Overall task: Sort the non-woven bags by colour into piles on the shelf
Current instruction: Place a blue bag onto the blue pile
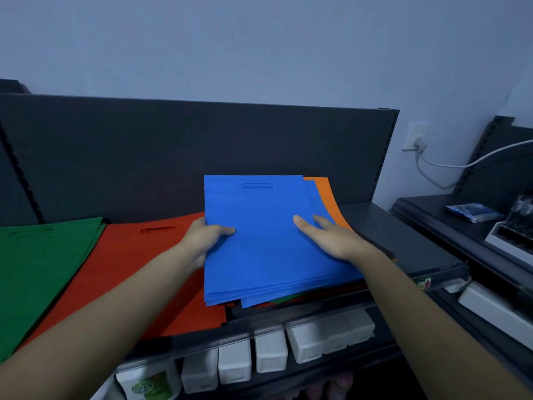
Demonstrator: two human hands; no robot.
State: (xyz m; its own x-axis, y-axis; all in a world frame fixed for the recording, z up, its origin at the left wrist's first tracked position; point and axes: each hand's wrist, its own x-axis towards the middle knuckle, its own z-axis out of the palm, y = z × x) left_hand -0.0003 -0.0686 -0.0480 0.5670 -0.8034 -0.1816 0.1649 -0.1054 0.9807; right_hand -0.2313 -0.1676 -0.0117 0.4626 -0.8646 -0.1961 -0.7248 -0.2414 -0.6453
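Neighbouring blue bags [268, 249]: red pile [129, 255], green pile [37, 261].

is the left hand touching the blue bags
Touching. The head view shows the left hand gripping the left edge of the blue bags, thumb pressed on the top one.

- Blue bags [268, 241]: bright plain blue, topmost in the stack.
- Orange bag [327, 197]: plain orange, showing behind the blue.
- Red bags [129, 255]: deep orange-red.
- Green bags [37, 261]: solid green.
- Shelf [403, 241]: dark grey, with matching back panel [173, 154].
- Boxes [305, 342] below: white.
- Wall [259, 47]: pale bluish-grey.
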